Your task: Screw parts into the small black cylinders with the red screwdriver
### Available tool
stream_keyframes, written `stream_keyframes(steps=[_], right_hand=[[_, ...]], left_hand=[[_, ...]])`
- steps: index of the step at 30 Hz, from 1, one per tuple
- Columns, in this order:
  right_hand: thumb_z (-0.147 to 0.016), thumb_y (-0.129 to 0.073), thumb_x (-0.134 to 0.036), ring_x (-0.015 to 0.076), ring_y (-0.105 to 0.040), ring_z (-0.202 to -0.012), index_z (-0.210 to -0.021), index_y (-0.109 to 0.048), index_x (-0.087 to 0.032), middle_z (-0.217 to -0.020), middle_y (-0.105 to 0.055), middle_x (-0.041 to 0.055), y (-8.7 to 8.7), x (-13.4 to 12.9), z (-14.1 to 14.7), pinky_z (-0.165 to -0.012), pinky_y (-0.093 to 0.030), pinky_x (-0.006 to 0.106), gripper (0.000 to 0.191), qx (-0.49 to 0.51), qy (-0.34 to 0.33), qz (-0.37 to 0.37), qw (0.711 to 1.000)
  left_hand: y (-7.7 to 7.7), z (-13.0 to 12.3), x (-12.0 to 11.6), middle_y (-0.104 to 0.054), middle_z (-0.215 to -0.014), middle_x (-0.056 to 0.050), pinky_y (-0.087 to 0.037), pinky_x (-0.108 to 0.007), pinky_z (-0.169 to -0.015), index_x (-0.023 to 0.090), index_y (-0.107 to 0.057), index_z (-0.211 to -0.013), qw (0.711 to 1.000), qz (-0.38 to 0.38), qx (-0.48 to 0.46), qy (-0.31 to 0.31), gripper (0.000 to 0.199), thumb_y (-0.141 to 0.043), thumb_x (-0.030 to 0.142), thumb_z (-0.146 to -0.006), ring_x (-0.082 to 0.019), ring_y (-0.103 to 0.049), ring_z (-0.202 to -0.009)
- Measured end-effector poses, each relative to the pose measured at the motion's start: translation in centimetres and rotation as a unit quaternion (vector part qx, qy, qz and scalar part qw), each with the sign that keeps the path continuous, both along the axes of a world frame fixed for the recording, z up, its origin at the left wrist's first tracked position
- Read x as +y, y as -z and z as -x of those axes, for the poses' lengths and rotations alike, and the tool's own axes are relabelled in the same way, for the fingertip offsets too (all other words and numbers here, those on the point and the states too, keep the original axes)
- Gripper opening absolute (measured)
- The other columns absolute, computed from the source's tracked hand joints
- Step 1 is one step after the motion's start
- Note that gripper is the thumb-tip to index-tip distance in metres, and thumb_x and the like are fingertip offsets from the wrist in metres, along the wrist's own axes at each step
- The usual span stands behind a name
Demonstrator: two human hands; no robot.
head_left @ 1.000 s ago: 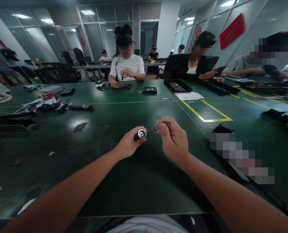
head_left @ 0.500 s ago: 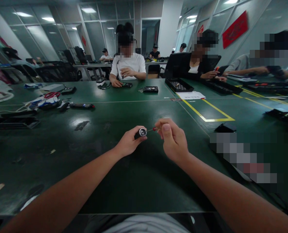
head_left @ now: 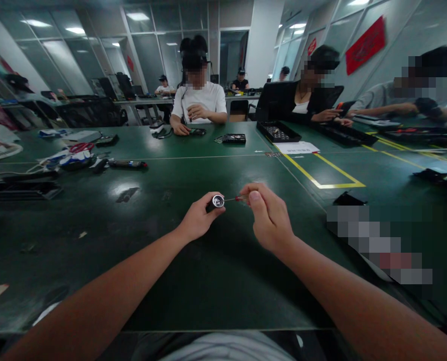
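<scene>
My left hand [head_left: 197, 219] is closed round a short black cylinder with a silver ring end [head_left: 217, 201], which looks like a flashlight head; the ring faces me. Between the fingers of my right hand [head_left: 267, 215] is a small screwdriver [head_left: 240, 198] with a red handle and a thin metal shaft. The shaft points left, and its tip meets or lies just beside the right side of the ring; I cannot tell which. My right fingers hide most of the handle. Both hands are held above the green table [head_left: 208, 281].
Scissors with red handles [head_left: 81, 147] and a dark cylindrical tool [head_left: 128, 164] lie at the left. A black tray [head_left: 278, 133] and a paper sheet [head_left: 297, 147] are toward the back. Co-workers sit across the table. A blurred-out object [head_left: 377, 245] lies at the right.
My left hand and the cylinder have shifted slightly left and up. The screwdriver lies a little more level, and my right hand has barely moved.
</scene>
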State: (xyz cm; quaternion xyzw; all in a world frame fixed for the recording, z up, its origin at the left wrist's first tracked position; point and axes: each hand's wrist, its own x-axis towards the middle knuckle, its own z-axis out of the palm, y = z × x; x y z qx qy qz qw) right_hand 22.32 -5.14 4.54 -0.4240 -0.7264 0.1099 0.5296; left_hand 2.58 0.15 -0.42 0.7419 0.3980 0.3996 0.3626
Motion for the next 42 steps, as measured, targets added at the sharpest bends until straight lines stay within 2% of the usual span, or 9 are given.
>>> stream_keyframes(steps=[4,8,13,18,23,27,32,36,42], right_hand=[[-0.105,-0.042,-0.038,0.0159,-0.065,-0.068,-0.093,-0.068,-0.023,-0.079,-0.071,0.001,-0.3,-0.1,0.2,-0.063,-0.044,0.03,0.032,-0.011,0.008,0.014,1.0],[-0.102,-0.047,-0.033,0.0152,-0.063,-0.06,-0.114,-0.064,-0.022,-0.078,-0.071,0.0007,-0.5,-0.1,0.4,-0.059,-0.043,0.029,0.023,-0.025,0.028,0.019,0.999],[-0.103,-0.042,-0.029,0.0185,-0.067,-0.074,-0.112,-0.061,-0.021,-0.089,-0.072,0.0043,-0.2,0.0,0.1,-0.064,-0.044,0.031,0.023,-0.041,0.025,0.015,0.999],[-0.105,-0.039,-0.036,0.0167,-0.066,-0.068,-0.103,-0.066,-0.024,-0.078,-0.07,0.0009,-0.3,-0.1,0.2,-0.061,-0.042,0.03,0.029,-0.048,0.008,0.022,0.999],[-0.101,-0.044,-0.029,0.0177,-0.064,-0.067,-0.119,-0.056,-0.022,-0.079,-0.067,0.0012,-0.2,0.0,0.5,-0.063,-0.044,0.031,0.022,-0.051,0.02,0.025,0.998],[-0.1,-0.043,-0.026,0.0187,-0.063,-0.075,-0.105,-0.054,-0.021,-0.085,-0.066,0.0039,-0.1,0.0,0.3,-0.068,-0.045,0.032,0.013,-0.044,0.019,0.025,0.999],[-0.104,-0.042,-0.035,0.0176,-0.063,-0.072,-0.1,-0.06,-0.023,-0.083,-0.068,0.0027,-0.3,0.0,0.3,-0.066,-0.043,0.031,0.022,-0.054,0.018,0.035,0.998],[-0.1,-0.05,-0.033,0.0163,-0.063,-0.069,-0.109,-0.061,-0.022,-0.084,-0.07,0.002,0.1,0.4,0.5,-0.066,-0.046,0.031,0.017,0.012,0.009,0.07,0.997],[-0.099,-0.049,-0.044,0.0159,-0.061,-0.067,-0.095,-0.062,-0.021,-0.075,-0.065,0.0008,1.5,2.6,0.1,-0.067,-0.052,0.032,0.027,0.22,-0.005,0.15,0.964]], left_hand=[[-0.2,-0.1,-0.2,-0.067,-0.111,-0.003,-0.046,-0.036,-0.097,0.022,-0.062,-0.117,1.0,-0.015,0.021,0.002,0.03,-0.068,0.034,-0.091,-0.021,-0.062,-0.104],[-0.4,0.0,-0.2,-0.067,-0.113,-0.004,-0.046,-0.036,-0.097,0.022,-0.063,-0.117,0.998,-0.041,0.048,-0.004,0.029,-0.067,0.033,-0.091,-0.023,-0.062,-0.106],[-0.8,0.0,-0.4,-0.068,-0.113,-0.004,-0.047,-0.036,-0.097,0.022,-0.063,-0.116,0.997,-0.045,0.05,-0.032,0.027,-0.067,0.03,-0.09,-0.023,-0.063,-0.106],[-0.9,-0.1,-0.4,-0.068,-0.113,-0.004,-0.047,-0.038,-0.099,0.022,-0.064,-0.115,0.997,-0.044,0.051,-0.025,0.027,-0.067,0.033,-0.09,-0.023,-0.063,-0.107],[-0.7,0.1,-0.2,-0.068,-0.113,-0.004,-0.048,-0.038,-0.097,0.023,-0.063,-0.116,0.997,-0.046,0.056,-0.032,0.028,-0.067,0.033,-0.09,-0.023,-0.063,-0.105],[-0.7,0.2,-0.2,-0.068,-0.114,-0.003,-0.047,-0.037,-0.098,0.023,-0.064,-0.117,0.996,-0.055,0.062,-0.038,0.028,-0.067,0.03,-0.09,-0.023,-0.063,-0.107],[-0.9,0.0,-0.3,-0.069,-0.116,-0.005,-0.047,-0.04,-0.101,0.023,-0.064,-0.116,0.995,-0.047,0.076,-0.037,0.028,-0.068,0.032,-0.09,-0.025,-0.063,-0.108],[-0.8,0.1,-0.2,-0.069,-0.112,-0.004,-0.049,-0.039,-0.097,0.023,-0.064,-0.115,0.995,-0.045,0.068,-0.056,0.027,-0.067,0.031,-0.089,-0.024,-0.064,-0.104],[-0.9,0.3,0.0,-0.069,-0.114,-0.005,-0.047,-0.04,-0.098,0.022,-0.064,-0.117,0.988,-0.097,0.104,-0.058,0.027,-0.068,0.026,-0.09,-0.024,-0.062,-0.107]])
